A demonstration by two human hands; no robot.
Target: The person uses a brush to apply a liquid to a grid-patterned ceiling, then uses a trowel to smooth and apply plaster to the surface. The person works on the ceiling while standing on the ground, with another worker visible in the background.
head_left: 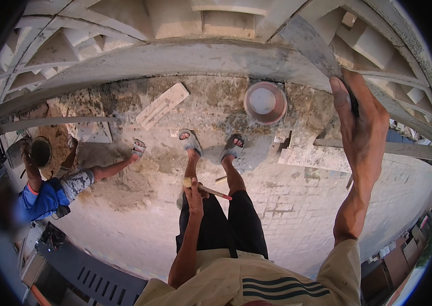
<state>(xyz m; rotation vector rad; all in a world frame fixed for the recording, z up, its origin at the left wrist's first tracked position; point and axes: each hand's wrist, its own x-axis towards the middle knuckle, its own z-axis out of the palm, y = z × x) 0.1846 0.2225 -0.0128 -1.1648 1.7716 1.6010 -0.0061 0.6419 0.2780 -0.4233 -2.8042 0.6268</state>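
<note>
My right hand point(361, 120) is raised at the right and closed round the handle of a broad metal scraper point(312, 47). Its grey, stained blade points up and left, over the joint of the pale patterned block wall point(228, 23); whether it touches the wall I cannot tell. Lower down, in front of my thighs, my left hand point(194, 198) is closed round a wooden-handled tool point(217, 193) with a red end. A tan lump shows at its other end; fingers hide part of it, so its kind is unclear. Past my feet, by the wall, stands a reddish bucket point(250, 108) with whitish contents.
A pale board point(162, 107) lies on the dirty ledge left of the bucket. Longer boards point(313, 162) lie at the right. On the left a co-worker in a blue shirt point(47, 199) bends beside a dark bucket point(41, 151) and brown sand. A brick-patterned surface point(297, 204) spreads behind my feet.
</note>
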